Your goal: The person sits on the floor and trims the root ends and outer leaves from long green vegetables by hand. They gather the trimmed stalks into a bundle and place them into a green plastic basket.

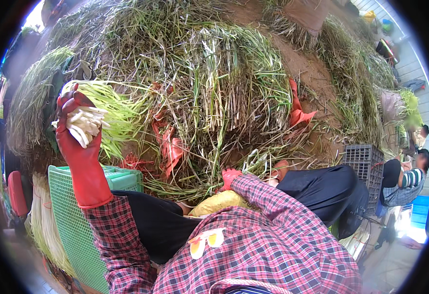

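Note:
My left hand (pixel 80 147), in a red rubber glove, is raised at the left and grips a bundle of pale, white-ended stalks (pixel 86 123); their yellow-green leaves (pixel 115 110) trail behind it to the right. Low in the middle, my right hand (pixel 230 177), in a red glove, rests by the near edge of a heap of green and dry stalks (pixel 221 81). Its fingertips are partly hidden, and whether they hold anything cannot be told. A yellow cloth or bag (pixel 220 203) lies in front of my body, just below that hand.
Beneath my left forearm stands a green plastic crate (pixel 67 217), with long pale stalk bundles (pixel 47 220) beside it. Red plastic strips (pixel 170 147) lie among the stalks. At the right are a dark plastic crate (pixel 363 161) and a seated person (pixel 407 180).

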Action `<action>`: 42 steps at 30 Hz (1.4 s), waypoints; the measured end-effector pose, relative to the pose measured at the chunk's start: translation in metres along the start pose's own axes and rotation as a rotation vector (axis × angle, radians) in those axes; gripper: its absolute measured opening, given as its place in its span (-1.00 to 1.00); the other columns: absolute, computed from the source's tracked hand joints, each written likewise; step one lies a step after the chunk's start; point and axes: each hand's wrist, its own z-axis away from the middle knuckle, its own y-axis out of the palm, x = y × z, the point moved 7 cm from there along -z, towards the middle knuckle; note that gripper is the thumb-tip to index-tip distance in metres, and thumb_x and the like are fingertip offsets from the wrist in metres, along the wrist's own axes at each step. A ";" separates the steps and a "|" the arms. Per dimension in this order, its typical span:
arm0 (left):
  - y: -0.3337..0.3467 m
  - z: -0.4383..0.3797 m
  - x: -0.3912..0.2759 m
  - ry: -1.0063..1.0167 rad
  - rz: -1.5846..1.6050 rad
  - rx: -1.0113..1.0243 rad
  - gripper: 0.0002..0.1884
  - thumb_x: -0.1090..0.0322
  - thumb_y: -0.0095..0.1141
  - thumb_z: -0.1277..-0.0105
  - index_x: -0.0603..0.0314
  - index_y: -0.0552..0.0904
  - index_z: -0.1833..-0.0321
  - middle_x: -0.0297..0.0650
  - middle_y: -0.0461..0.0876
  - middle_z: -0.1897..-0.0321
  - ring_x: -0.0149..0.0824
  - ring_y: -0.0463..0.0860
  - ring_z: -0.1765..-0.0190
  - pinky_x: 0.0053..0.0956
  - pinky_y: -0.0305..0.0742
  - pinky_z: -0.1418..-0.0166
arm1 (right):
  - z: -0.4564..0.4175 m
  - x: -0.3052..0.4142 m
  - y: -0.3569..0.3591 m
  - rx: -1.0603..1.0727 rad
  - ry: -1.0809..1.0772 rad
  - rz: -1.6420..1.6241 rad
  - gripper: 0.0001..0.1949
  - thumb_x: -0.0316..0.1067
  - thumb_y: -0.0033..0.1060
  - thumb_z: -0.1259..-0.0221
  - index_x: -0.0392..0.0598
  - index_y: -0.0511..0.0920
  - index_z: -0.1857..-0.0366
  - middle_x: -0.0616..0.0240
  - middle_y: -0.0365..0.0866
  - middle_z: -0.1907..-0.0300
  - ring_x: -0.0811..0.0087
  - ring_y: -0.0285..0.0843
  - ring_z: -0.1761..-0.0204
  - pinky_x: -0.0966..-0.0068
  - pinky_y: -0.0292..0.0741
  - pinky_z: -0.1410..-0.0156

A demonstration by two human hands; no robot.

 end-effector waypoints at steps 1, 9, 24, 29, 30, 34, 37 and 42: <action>-0.002 0.002 0.000 0.001 -0.011 -0.009 -0.73 0.43 -0.02 -0.37 0.20 0.57 -0.10 -0.10 0.61 -0.06 -0.23 0.63 -0.05 -0.26 0.50 -0.18 | -0.001 0.000 0.000 0.020 0.011 0.014 0.16 0.37 0.36 0.24 -0.21 0.05 -0.42 -0.06 0.08 -0.43 0.06 0.20 -0.38 0.11 0.28 -0.38; 0.002 0.005 0.007 -0.172 0.397 -0.041 -0.75 0.36 0.09 -0.33 0.28 0.55 -0.03 -0.32 0.63 0.25 -0.39 0.60 0.09 -0.39 0.48 -0.06 | 0.011 0.014 -0.016 0.049 -0.045 -0.077 -0.56 0.00 0.30 0.11 -0.12 0.69 0.22 -0.02 0.67 0.18 0.07 0.66 0.11 0.24 0.56 0.02; 0.001 0.013 -0.047 0.345 0.395 -0.182 -0.53 0.41 -0.03 -0.43 0.43 0.25 -0.35 -0.45 0.40 0.36 -0.60 0.40 0.36 -0.62 0.38 0.05 | 0.095 0.111 -0.362 -0.026 -0.796 -1.043 -0.40 0.00 0.11 -0.28 -0.02 0.29 -0.35 0.21 0.43 -0.27 0.37 0.44 -0.22 0.39 0.39 -0.31; 0.028 0.000 -0.028 0.206 0.559 0.050 -0.45 0.43 0.05 -0.37 0.34 0.23 -0.40 -0.38 0.53 0.29 -0.51 0.52 0.22 -0.56 0.45 -0.05 | 0.061 0.084 -0.617 -0.630 -0.682 -1.268 -0.41 -0.02 0.09 -0.30 -0.06 0.28 -0.34 0.23 0.45 -0.24 0.39 0.48 -0.14 0.44 0.43 -0.24; 0.015 0.006 -0.026 0.345 0.355 -0.210 -0.45 0.45 0.07 -0.36 0.34 0.24 -0.39 -0.41 0.46 0.36 -0.54 0.46 0.29 -0.61 0.45 0.01 | 0.063 0.077 -0.640 -0.752 -0.660 -1.218 -0.41 -0.02 0.09 -0.30 -0.07 0.28 -0.34 0.24 0.45 -0.23 0.39 0.48 -0.13 0.45 0.44 -0.23; 0.037 0.003 0.010 0.271 0.207 -0.228 -0.55 0.42 0.08 -0.37 0.27 0.33 -0.29 -0.40 0.46 0.37 -0.54 0.44 0.32 -0.64 0.45 0.14 | 0.091 0.086 -0.621 -0.956 -0.789 -0.884 -0.42 -0.04 0.07 -0.32 -0.11 0.28 -0.34 0.26 0.47 -0.21 0.41 0.51 -0.07 0.49 0.47 -0.18; 0.054 0.013 0.041 0.199 0.120 -0.298 -0.66 0.38 0.25 -0.24 0.22 0.45 -0.02 -0.33 0.52 0.35 -0.44 0.49 0.33 -0.40 0.55 -0.01 | 0.135 0.127 -0.511 -0.740 -1.271 -0.770 -0.42 -0.05 0.06 -0.33 -0.14 0.27 -0.33 0.27 0.48 -0.20 0.42 0.53 -0.02 0.52 0.50 -0.14; 0.078 0.048 0.115 0.000 -0.012 -0.308 -0.78 0.35 0.23 -0.26 0.22 0.52 0.12 -0.33 0.45 0.41 -0.40 0.48 0.29 -0.37 0.53 -0.04 | 0.202 0.100 -0.317 -0.699 -1.210 -0.971 -0.48 -0.28 -0.08 -0.38 -0.19 0.17 -0.38 0.13 0.39 -0.27 0.30 0.37 -0.25 0.38 0.29 -0.36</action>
